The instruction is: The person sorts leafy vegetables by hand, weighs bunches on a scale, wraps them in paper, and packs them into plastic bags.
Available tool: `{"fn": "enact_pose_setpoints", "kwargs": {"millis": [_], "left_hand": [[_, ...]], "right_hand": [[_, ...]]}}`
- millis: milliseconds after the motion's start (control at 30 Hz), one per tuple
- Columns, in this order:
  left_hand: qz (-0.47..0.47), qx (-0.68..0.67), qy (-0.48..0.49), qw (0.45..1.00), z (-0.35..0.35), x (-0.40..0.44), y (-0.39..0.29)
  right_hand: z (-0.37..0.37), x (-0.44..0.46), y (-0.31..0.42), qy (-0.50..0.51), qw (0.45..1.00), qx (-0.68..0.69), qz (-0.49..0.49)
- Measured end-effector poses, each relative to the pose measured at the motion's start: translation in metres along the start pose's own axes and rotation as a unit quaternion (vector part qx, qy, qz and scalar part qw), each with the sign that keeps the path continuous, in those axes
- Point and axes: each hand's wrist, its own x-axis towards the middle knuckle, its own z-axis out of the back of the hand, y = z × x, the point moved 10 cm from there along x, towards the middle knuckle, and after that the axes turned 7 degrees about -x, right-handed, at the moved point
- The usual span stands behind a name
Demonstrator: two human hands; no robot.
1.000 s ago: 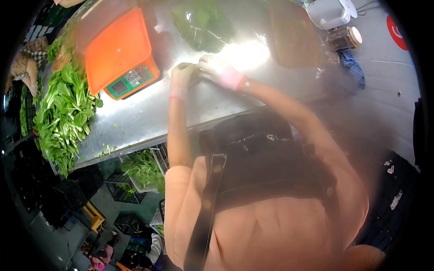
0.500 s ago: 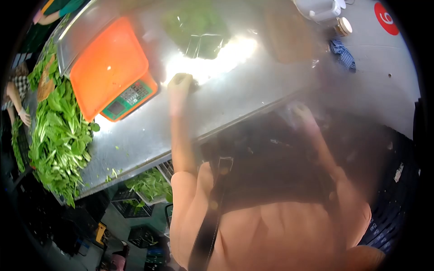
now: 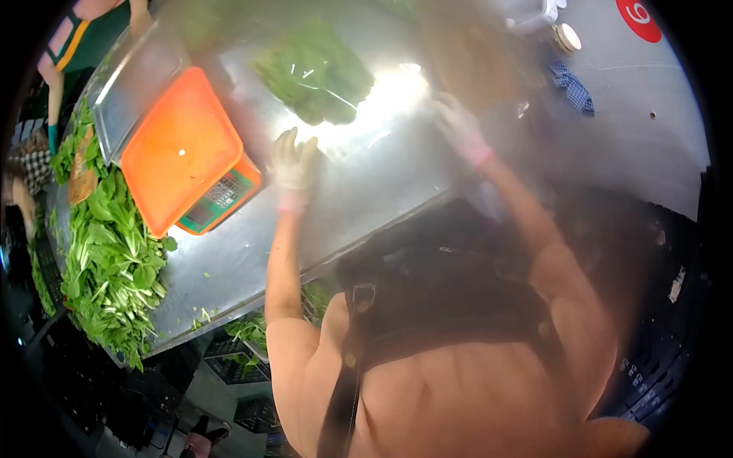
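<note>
My left hand [image 3: 295,162], in a pale glove with a pink cuff, is over the metal table with its fingers apart and nothing in them. Just beyond its fingertips lies a clear plastic bag of leafy greens [image 3: 314,75]. To the left of that hand is an orange weighing scale [image 3: 183,149] with a bare pan and a green keypad panel. My right hand [image 3: 460,131], gloved the same way, reaches forward with fingers stretched out. It is close to a blurred brown shape [image 3: 469,57]; haze hides whether they touch.
A heap of loose leafy greens [image 3: 114,263] covers the table's left end, by a metal tray [image 3: 130,99]. Another person's arm [image 3: 53,99] is at the upper left. Crates of greens [image 3: 233,359] stand below the table edge. A checked cloth [image 3: 573,88] and a lidded jar [image 3: 566,38] lie upper right.
My right hand has moved from in front of the apron forward over the table. My left hand's fingers have spread from a curled pose. The view has shifted slightly.
</note>
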Motion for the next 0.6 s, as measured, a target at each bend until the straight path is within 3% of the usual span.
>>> {"fn": "enact_pose_setpoints", "kwargs": {"millis": [67,100,167,333,433,500,533,600], "left_hand": [[-0.052,0.006,-0.009,0.999,0.0,0.01,-0.011],[-0.046,-0.013,-0.005,0.999,-0.001,0.014,-0.013],[-0.041,-0.005,0.024,0.999,-0.007,0.019,-0.014],[-0.029,-0.007,0.046,0.999,-0.007,0.023,-0.018],[0.024,-0.011,0.065,0.998,-0.009,0.02,-0.009],[0.068,-0.039,0.013,0.997,0.003,0.022,-0.005],[0.068,-0.032,0.013,0.997,0.006,0.024,-0.005],[0.105,-0.045,-0.008,0.993,0.015,0.029,0.002]], "right_hand": [[-0.034,0.033,0.012,0.007,0.994,0.017,0.106],[-0.041,0.044,0.011,0.002,0.994,0.022,0.111],[-0.039,0.059,0.037,-0.013,0.977,0.031,0.212],[-0.069,0.078,0.037,0.098,0.967,0.155,0.177],[-0.072,0.077,0.035,0.094,0.956,0.19,0.205],[-0.062,0.076,0.029,-0.004,0.949,0.199,0.244],[-0.058,0.079,0.031,-0.006,0.947,0.204,0.248],[-0.058,0.089,0.021,0.066,0.919,0.374,0.105]]}}
